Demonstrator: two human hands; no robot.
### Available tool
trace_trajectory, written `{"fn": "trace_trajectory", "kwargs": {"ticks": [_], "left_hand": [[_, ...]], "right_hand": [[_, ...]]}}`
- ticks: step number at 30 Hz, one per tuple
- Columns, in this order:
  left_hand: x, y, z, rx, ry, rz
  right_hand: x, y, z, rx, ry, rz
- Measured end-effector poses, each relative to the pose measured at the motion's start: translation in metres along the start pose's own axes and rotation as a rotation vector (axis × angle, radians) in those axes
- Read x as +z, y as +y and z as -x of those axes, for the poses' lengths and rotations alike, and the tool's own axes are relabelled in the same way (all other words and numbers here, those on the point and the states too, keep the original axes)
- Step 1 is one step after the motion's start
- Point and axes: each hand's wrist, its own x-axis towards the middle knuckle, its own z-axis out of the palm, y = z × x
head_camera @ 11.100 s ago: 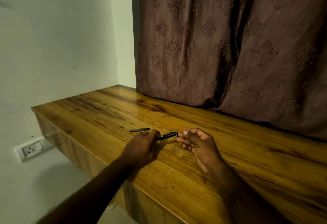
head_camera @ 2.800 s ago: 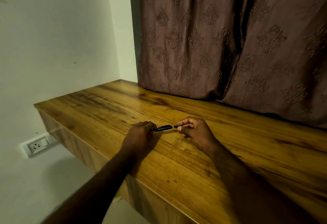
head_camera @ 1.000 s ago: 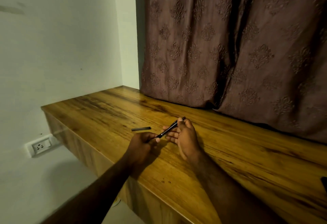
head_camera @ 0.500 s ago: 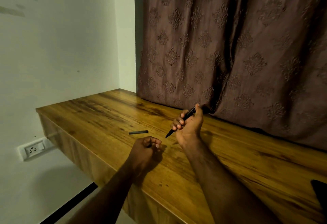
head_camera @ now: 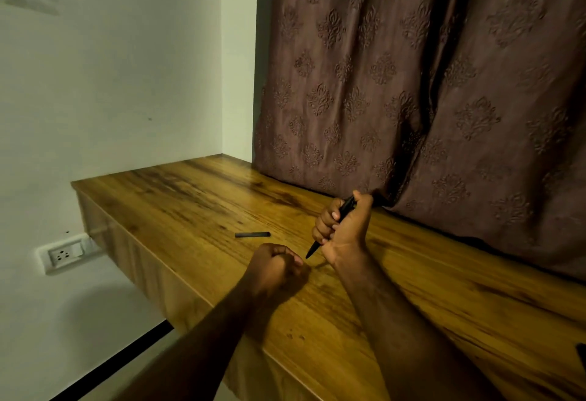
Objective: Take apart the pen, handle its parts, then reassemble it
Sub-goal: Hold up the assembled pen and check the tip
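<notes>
My right hand (head_camera: 344,229) is wrapped around the black pen body (head_camera: 341,213), thumb on its top end, the tip pointing down-left just above the wooden table (head_camera: 190,204). My left hand (head_camera: 274,266) rests on the table as a closed fist, a little left of the pen tip; I cannot see anything inside it. A short dark pen part (head_camera: 252,234) lies flat on the wood beyond my left hand, touched by neither hand.
A brown patterned curtain (head_camera: 412,83) hangs along the table's back edge, right behind my right hand. The table's left edge drops beside a white wall with a socket (head_camera: 65,254). A dark object (head_camera: 582,358) shows at the right frame edge.
My right hand has taken the pen away from my left hand, lifted it and tilted it steeply, tip down. My left hand has let go and curled into a fist on the table.
</notes>
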Motion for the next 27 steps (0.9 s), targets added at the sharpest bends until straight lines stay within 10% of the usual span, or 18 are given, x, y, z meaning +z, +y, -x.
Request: {"fn": "trace_trajectory", "kwargs": {"ticks": [27], "left_hand": [[0.003,0.000,0.003,0.041,0.040,-0.015]], "right_hand": [[0.002,-0.005,-0.002,0.005,0.021,-0.049]]}}
